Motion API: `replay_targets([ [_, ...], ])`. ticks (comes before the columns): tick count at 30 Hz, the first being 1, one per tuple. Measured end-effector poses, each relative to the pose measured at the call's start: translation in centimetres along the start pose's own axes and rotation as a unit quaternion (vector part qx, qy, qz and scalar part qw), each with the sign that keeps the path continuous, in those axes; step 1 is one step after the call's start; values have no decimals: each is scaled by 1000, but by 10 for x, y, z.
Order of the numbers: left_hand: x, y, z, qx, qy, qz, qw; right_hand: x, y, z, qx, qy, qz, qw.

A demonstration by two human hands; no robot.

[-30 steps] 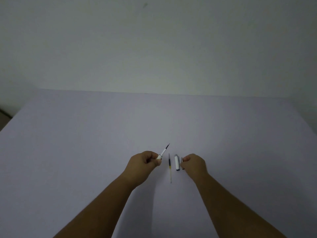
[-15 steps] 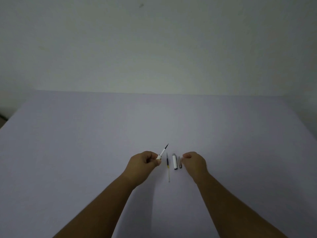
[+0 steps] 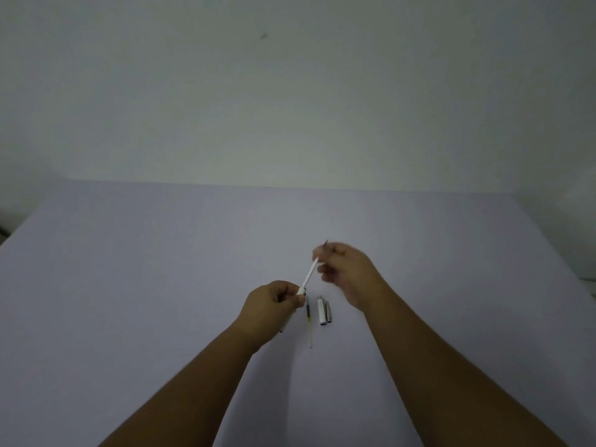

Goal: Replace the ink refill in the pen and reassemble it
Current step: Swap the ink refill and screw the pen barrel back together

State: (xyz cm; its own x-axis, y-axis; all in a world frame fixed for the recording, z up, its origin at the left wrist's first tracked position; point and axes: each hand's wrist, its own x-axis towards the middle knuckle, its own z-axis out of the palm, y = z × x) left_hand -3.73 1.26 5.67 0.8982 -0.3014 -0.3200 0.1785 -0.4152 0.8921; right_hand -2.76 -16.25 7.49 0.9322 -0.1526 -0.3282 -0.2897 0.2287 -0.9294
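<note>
Pale lilac worktop point(image 3: 161, 285) against a plain wall point(image 3: 290, 91). Centre frame, left hand point(image 3: 274, 301) fingers grip the pen barrel point(image 3: 301, 290); right hand point(image 3: 348, 269) pinches its refill point(image 3: 311, 272). Spare refill point(image 3: 309, 312) and cap point(image 3: 321, 310) lie below.

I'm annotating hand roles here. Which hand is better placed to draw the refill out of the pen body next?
Right. The right hand already pinches the thin white refill's tip end, while the left hand steadies the white pen body.
</note>
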Motion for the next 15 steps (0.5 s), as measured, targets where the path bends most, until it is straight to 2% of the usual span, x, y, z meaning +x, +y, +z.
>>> replay_targets([
  [2,0,-3,-2,6,-2,-4,1000,9,-17,-10,111,69,-27,991],
  [4,1,-8,-3,5,0,-10,1000,19,-27,-25,140,138,-35,980],
  [7,3,-12,-3,3,5,-17,1000,28,-9,-41,-38,159,35,986],
  [10,6,-16,-3,-6,5,-20,1000,29,33,-48,-193,128,121,965],
  [15,9,-21,-2,-10,3,-24,1000,28,75,-49,-404,113,115,901],
])
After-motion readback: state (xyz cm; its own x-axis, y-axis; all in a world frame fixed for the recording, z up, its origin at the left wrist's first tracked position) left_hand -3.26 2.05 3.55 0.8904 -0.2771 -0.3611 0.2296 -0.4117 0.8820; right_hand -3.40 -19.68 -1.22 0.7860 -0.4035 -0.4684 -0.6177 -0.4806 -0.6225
